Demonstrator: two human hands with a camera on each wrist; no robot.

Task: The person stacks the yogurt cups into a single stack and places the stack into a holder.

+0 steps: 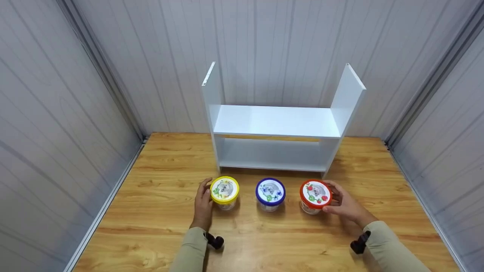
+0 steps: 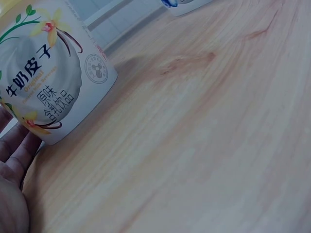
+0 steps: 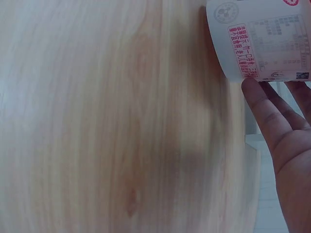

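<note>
Three lidded dairy cups stand in a row on the wooden table. On the left is the yellow-lidded cup, with flowers on its label. My left hand lies along that cup's left side, fingers loosely extended; in the left wrist view those fingers show beside its base. Alone in the middle stands the blue-lidded cup. The red-lidded cup is on the right, where my right hand holds it from the right side, thumb in front and fingers behind. The right wrist view shows its printed back label above the thumb.
Just behind the cups is a white two-tier shelf with tall side panels and an open top. Pale panelled walls enclose the wooden table at the back and both sides. Black straps with small devices sit on both wrists.
</note>
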